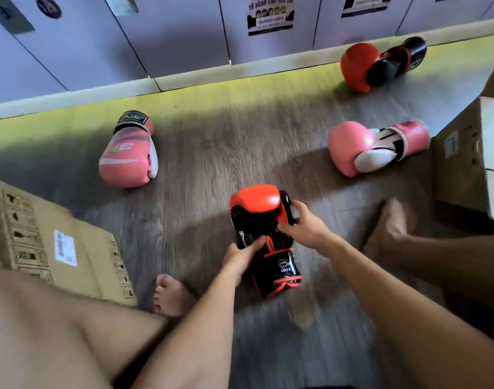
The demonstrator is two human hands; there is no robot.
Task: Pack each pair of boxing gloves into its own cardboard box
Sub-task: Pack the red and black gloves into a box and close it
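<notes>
A red and black boxing glove [258, 217] is in front of me just above the wooden floor, held by both hands. My left hand [241, 258] grips its cuff on the left side. My right hand [304, 224] holds it by the thumb side. Its red and black mate [361, 66] lies at the far right by the wall. One pink glove [128, 155] lies to the left and another pink glove [361, 147] to the right. A cardboard box [80, 248] stands at my left, a second cardboard box [464, 158] at the right edge.
Pale locker doors [170, 37] with stickers and a poster line the far wall above a white skirting board. My bare left foot [171, 296] rests beside the left box and my right foot [391, 228] beside the right box. My knee fills the lower left corner.
</notes>
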